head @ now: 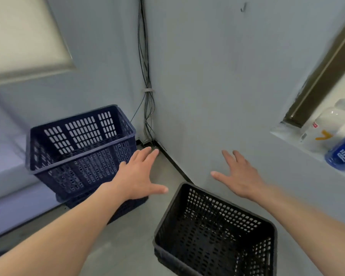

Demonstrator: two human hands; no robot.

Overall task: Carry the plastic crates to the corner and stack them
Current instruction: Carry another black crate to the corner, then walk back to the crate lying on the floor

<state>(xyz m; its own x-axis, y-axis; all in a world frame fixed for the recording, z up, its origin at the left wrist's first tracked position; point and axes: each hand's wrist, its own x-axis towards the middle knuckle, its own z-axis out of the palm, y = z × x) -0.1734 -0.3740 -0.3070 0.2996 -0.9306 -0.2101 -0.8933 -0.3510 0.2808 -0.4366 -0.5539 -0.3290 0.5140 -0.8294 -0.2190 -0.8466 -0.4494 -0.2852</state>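
Observation:
A dark blue slotted plastic crate [80, 148] sits tilted on another blue crate [108, 208] on the floor, left of the room corner. A black perforated crate [213, 234] rests on a second black one [167, 259] by the right wall, nearer to me. My left hand [139, 176] hovers flat with fingers spread just right of the blue crate, holding nothing. My right hand [239, 176] is also spread and empty, above the far edge of the black crate.
A bundle of cables [147, 96] runs down the corner to the floor. A ledge [307, 154] on the right wall holds a clear bottle [327, 124] and a blue bottle [343, 154]. A pale low ledge [6, 172] lies left of the blue crates.

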